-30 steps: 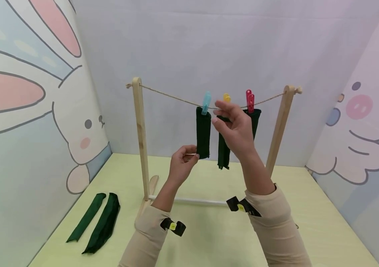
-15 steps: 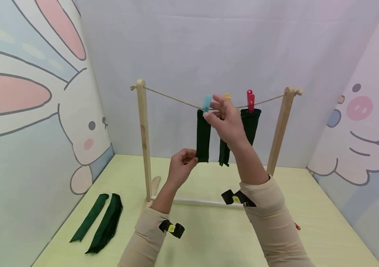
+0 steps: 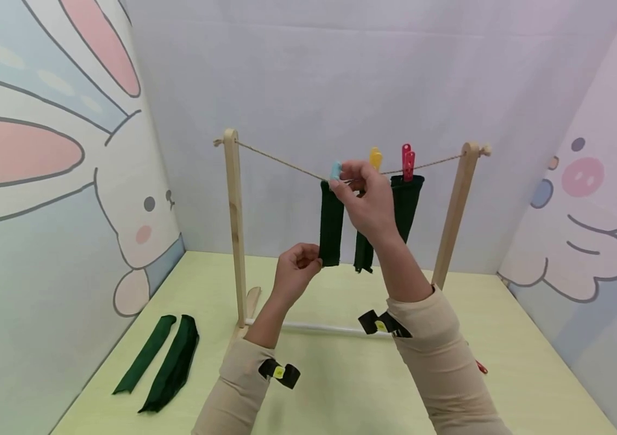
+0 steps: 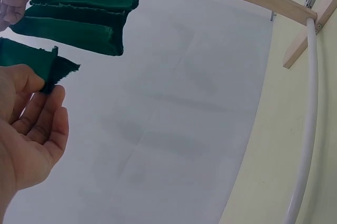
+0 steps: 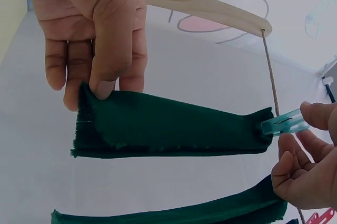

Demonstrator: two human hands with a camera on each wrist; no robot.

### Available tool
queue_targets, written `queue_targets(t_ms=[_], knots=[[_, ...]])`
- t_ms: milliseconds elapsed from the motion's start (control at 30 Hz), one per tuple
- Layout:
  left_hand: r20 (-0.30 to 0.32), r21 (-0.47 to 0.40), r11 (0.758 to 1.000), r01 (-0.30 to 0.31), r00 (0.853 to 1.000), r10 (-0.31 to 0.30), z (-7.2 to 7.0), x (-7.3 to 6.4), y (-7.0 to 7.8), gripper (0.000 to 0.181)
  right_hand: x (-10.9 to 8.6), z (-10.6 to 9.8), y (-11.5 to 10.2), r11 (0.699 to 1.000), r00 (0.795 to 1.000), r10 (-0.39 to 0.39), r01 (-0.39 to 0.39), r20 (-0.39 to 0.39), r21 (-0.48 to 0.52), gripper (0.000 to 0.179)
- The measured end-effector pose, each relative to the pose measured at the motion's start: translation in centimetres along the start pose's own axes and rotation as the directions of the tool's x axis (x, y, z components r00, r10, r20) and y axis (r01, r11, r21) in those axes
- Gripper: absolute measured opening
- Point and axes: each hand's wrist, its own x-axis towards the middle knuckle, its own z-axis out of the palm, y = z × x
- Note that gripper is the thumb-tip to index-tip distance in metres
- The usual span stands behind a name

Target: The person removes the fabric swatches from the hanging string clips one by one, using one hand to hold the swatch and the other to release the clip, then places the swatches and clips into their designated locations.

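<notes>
Head view: the left grip (image 3: 295,273) pinches the lower left edge of a dark green cloth (image 3: 331,226) hanging from a rope (image 3: 281,162); the right grip (image 3: 368,205) pinches the light-blue clothespin (image 3: 335,170) on its top. Two green strips (image 3: 174,367) lie on the worktop (image 3: 330,389).

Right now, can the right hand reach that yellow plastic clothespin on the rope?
Probably yes: the yellow clothespin pokes up beside the right hand, which would first have to let go of the light blue plastic clothespin.
</notes>
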Motion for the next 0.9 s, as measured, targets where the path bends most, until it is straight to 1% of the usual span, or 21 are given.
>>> queue_targets(t_ms=[133, 300, 333, 467, 600, 733, 833, 900], knots=[[0.001, 0.004, 1.0, 0.003, 1.0, -0.003, 0.0, 0.0, 0.0, 0.013, -0.1, -0.1, 0.2, 0.999, 1.0, -0.019, 0.02, -0.007, 0.03, 0.026], [-0.001, -0.001, 1.0, -0.019, 1.0, 0.019, 0.0, 0.0, 0.1, 0.014, -0.2, 0.0, 0.2, 0.996, 0.995, -0.075, 0.077, -0.065, 0.038, 0.022], [-0.001, -0.001, 0.999, -0.034, 0.999, 0.034, 0.0, 0.2, -0.2, 0.015, -0.3, 0.0, 0.1, 0.995, 0.993, -0.09, 0.093, -0.079, 0.036, 0.021], [0.001, 0.009, 0.999, -0.032, 0.999, 0.032, 0.1, 0.3, 0.2, 0.016, -0.3, 0.1, 0.1, 0.991, 0.986, -0.131, 0.134, -0.108, 0.025, 0.018], [0.001, 0.015, 1.0, -0.016, 1.0, 0.016, 0.3, 0.1, 0.9, 0.016, -0.3, 0.0, 0.0, 0.986, 0.982, -0.157, 0.162, -0.106, 0.034, 0.017], [-0.002, -0.001, 1.0, -0.006, 1.0, 0.006, 0.5, 0.0, 0.8, 0.014, -0.2, -0.4, -0.3, 0.985, 0.982, -0.163, 0.168, -0.1, 0.041, 0.016], [0.003, -0.027, 1.0, 0.001, 1.0, -0.001, 0.6, 0.0, 0.7, 0.013, 0.0, -0.7, -0.7, 0.989, 0.985, -0.137, 0.142, -0.101, 0.049, 0.017], [0.01, -0.038, 0.999, -0.006, 1.0, 0.006, 0.7, 0.0, 0.7, 0.013, 0.1, -0.8, -0.9, 0.991, 0.988, -0.111, 0.118, -0.105, 0.066, 0.018]])
